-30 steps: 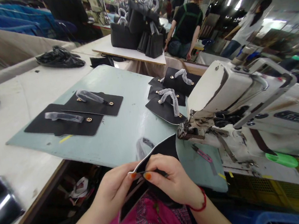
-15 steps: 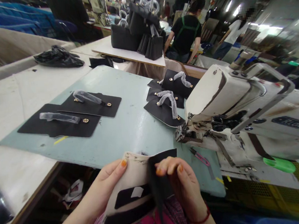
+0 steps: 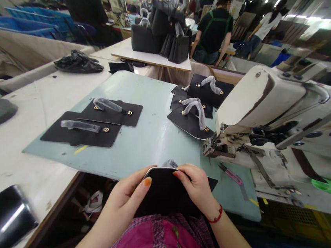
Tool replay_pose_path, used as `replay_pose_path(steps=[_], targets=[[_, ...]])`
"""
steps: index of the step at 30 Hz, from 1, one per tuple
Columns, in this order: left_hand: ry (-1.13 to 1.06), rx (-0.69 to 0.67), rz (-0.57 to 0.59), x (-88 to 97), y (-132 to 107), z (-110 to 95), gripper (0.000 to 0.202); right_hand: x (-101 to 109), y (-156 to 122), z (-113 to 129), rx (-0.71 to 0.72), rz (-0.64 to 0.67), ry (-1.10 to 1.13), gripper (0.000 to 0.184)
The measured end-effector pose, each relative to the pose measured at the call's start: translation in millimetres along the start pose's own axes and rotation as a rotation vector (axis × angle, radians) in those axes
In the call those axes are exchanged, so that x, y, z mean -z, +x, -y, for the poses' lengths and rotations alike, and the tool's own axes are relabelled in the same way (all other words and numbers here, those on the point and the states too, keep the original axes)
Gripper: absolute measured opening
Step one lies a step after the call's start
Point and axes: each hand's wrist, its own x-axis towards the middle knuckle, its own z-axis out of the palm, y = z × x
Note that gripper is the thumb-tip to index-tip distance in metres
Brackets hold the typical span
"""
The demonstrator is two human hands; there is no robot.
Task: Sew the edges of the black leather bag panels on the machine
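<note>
Over my lap I hold a black leather bag panel (image 3: 165,191) between both hands, with its curved, pale-edged rim at the top. My left hand (image 3: 131,190) pinches the panel's upper left edge, thumb on the black face. On the upper right edge my right hand (image 3: 195,184) does the same. A bit of clear wrapping (image 3: 171,163) shows just behind the rim. Two flat black panels with wrapped handles and gold rings, one of them the front left panel (image 3: 81,138), lie on the pale green board (image 3: 143,142). Several similar panels (image 3: 190,123) overlap at its right.
A white sewing machine (image 3: 249,103) stands at the right, with pink thread snips (image 3: 231,174) by its base. Finished black handbags (image 3: 156,34) stack on a raised board behind. A black plastic bag (image 3: 78,63) lies on the white table (image 3: 41,97). A person in black (image 3: 214,28) stands beyond.
The pale backing with black strips was facing me; now a smooth black face covers it. My right hand has moved from the loose flap to the panel's top edge. The view has shifted slightly left.
</note>
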Motion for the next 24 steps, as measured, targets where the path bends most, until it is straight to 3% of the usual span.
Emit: replay_pose_path(steps=[8, 19, 24], targets=[[0.187, -0.142, -0.176, -15.5, 4.8, -1.2, 0.028, 2.6, -4.5, 4.8, -0.015, -0.024, -0.018, 0.021], [0.288, -0.244, -0.231, -21.2, 6.4, -7.5, 0.023, 3.0, -8.2, 5.7, -0.033, -0.036, -0.003, 0.022], [0.237, -0.260, -0.205, -19.3, 7.2, -7.1, 0.019, 2.6, -5.4, 13.1, 0.002, 0.047, -0.018, 0.025]])
